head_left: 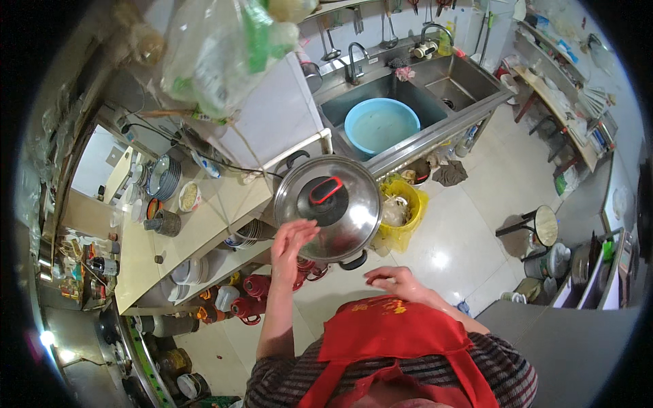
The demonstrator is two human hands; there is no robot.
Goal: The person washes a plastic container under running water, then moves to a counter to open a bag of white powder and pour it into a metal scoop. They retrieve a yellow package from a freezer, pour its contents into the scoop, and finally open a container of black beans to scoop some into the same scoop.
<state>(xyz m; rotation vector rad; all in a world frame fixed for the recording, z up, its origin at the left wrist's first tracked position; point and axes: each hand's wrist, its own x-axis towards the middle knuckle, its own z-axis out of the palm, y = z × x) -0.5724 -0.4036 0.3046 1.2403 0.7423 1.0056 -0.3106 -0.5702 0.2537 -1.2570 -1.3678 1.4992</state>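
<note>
A large metal pot with a domed steel lid [359,196] stands before me, its black and red lid handle [325,190] on top. Over the lid's near left edge I see my left hand [291,245], fingers extended and holding nothing; whether it touches the lid cannot be told. My right hand [398,283] is in front of the red apron [387,331], close to the pot's black side handle [353,260] but apart from it. Its fingers are bent, and their inner side is hidden.
A blue basin [382,125] of water sits in the steel sink [433,122]. Beside the pot is a bin with a yellow bag [416,214]. The counter [204,232] at left holds stacked bowls [166,178] and a stone mortar [168,223]. Red flasks [255,285] stand below. A round stool [546,227] is at right.
</note>
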